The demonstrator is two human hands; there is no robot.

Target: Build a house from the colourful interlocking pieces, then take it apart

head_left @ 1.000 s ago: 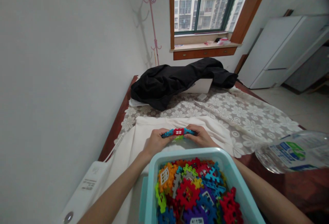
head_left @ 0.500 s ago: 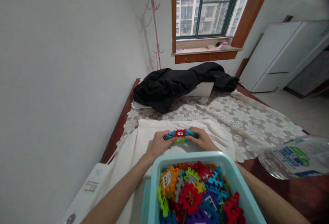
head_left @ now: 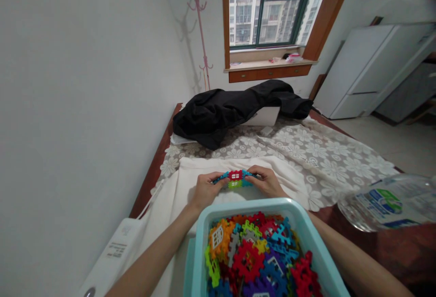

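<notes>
Between my two hands is a small assembly of interlocking building pieces (head_left: 235, 175), red with a white window in the middle, blue at both sides and lime green below. My left hand (head_left: 207, 191) grips its left end, the thumb in front. My right hand (head_left: 267, 182) pinches the right end in the same way. Both sit just above the white cloth (head_left: 185, 179). Nearer to me, between my forearms, stands a light blue tub (head_left: 252, 205) heaped with loose pieces (head_left: 248, 260) in red, orange, purple, blue and green. My fingers hide the assembly's ends.
A large clear plastic bottle (head_left: 384, 204) lies at the right. Black fabric (head_left: 231, 111) drapes over a white box (head_left: 267, 116) at the table's far end. A white power strip (head_left: 114, 251) is at the left, near the wall. A floral tablecloth (head_left: 340, 160) covers the table.
The assembly has tipped so that its red and green faces show more fully towards me. Both hands keep their hold. The whole view has shifted slightly.
</notes>
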